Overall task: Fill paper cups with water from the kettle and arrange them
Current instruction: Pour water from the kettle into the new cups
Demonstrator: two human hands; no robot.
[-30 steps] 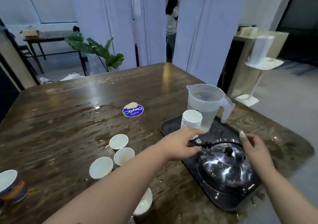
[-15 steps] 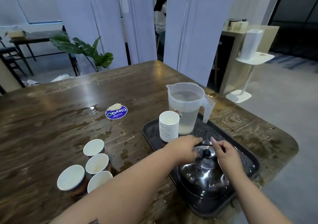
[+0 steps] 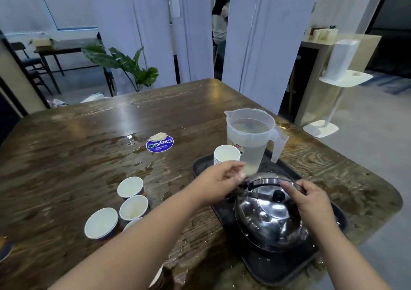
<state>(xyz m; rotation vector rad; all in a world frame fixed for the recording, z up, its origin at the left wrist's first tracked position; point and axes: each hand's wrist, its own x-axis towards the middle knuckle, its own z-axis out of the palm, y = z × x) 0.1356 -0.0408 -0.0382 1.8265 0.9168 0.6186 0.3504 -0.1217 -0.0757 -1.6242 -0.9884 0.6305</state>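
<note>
Gripping the kettle (image 3: 270, 214) handle, right hand (image 3: 310, 198) was curled round it; left hand (image 3: 219, 179), blurred, grip indeterminate; lift level, slowly.

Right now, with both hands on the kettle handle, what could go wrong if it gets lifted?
1. The kettle sits close to the stack of cups and the pitcher on the tray; a swing could topple them.
2. The table looks wet, so the filled cups might slide.
3. The left hand is blurred; its hold on the handle is unclear.
</note>
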